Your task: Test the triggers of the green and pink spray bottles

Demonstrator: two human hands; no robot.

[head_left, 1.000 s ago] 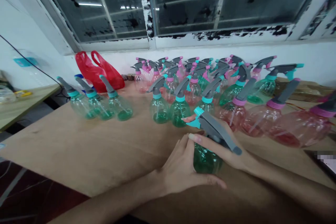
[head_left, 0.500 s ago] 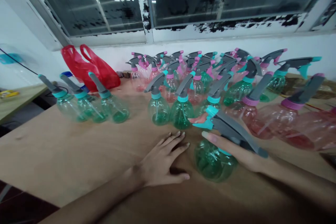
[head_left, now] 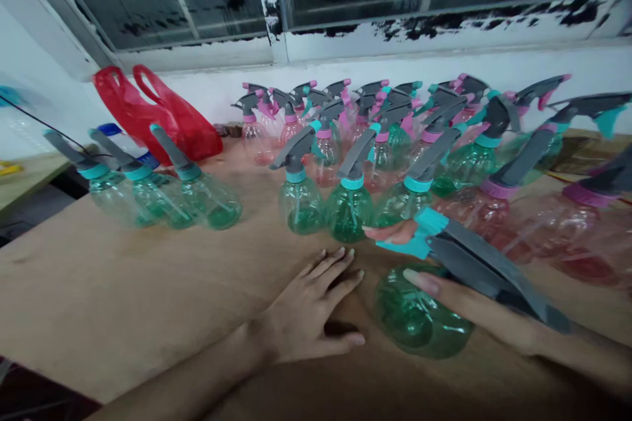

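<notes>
My right hand [head_left: 469, 306] grips a green spray bottle [head_left: 419, 316] around its neck, under the grey trigger head with a teal nozzle [head_left: 474, 260]. The bottle is tilted, nozzle pointing left, just above the tabletop. My left hand [head_left: 311, 306] lies flat on the brown table [head_left: 148, 289] with fingers spread, a little left of the bottle and not touching it. Right behind stand three green bottles in a row [head_left: 348, 200].
Three more green bottles [head_left: 162, 191] stand at the left. A crowd of pink and green spray bottles [head_left: 375, 118] fills the back and right. A red plastic bag [head_left: 158, 115] sits by the white wall under a window. Another table [head_left: 24, 177] lies far left.
My left hand let go of the bottle and settled flat on the table. My right hand kept the bottle, now nearer the camera and more to the right. The view has tilted down.
</notes>
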